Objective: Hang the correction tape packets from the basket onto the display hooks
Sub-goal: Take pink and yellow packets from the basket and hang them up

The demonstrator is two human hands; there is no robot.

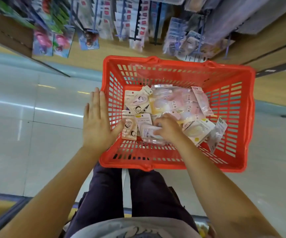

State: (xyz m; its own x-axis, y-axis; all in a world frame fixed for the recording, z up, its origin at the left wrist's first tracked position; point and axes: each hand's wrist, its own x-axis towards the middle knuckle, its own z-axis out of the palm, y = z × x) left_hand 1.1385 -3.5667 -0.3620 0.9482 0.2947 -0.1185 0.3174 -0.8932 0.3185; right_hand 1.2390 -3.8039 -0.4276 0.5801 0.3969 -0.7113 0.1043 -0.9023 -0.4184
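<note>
A red plastic basket (231, 107) sits on the floor in front of my legs. Its bottom holds a loose pile of several correction tape packets (171, 102), pink, yellow and cream. My right hand (168, 127) is down inside the basket with its fingers curled over a clear pink packet (150, 133) at the near side of the pile. My left hand (96, 121) is flat with straight fingers against the outside of the basket's left wall, the thumb hooked over the rim. Above the basket, display hooks (135, 23) carry hanging packets.
The wooden display unit (94, 54) stands just beyond the basket, with hanging pink items (42, 42) to the left and clear blister packs (188, 42) to the right. Glossy tiled floor (35, 117) spreads to the left. My dark trousers (138, 194) are right behind the basket.
</note>
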